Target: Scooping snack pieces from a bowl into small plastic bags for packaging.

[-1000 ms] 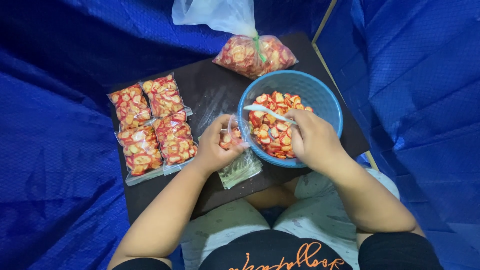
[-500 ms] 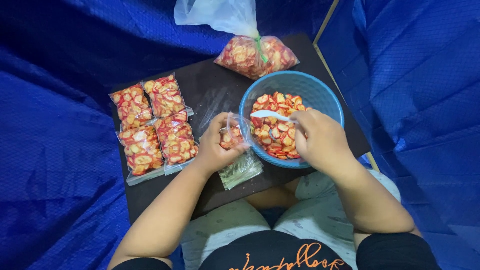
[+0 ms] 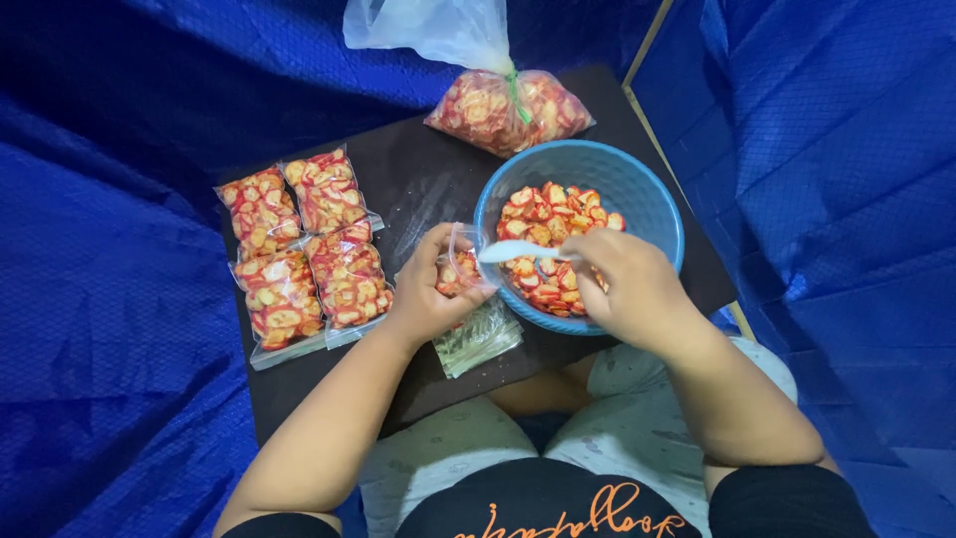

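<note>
Blue tarpaulin surrounds a dark bench (image 3: 418,179) where 4 filled clear snack packets (image 3: 304,249) lie done, left hand (image 3: 428,289) gripping a part-filled small clear bag (image 3: 460,269), right hand (image 3: 627,284) closed on a white plastic spoon (image 3: 518,251) over the still well-stocked blue plastic bowl (image 3: 637,189) of red-orange chips.

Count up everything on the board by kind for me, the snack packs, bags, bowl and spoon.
Filled small snack packs: 4
Small pack being filled, in the left hand: 1
Large tied bag of snacks: 1
Blue bowl: 1
White spoon, in the right hand: 1
Stack of empty bags: 1
Total: 9
</note>
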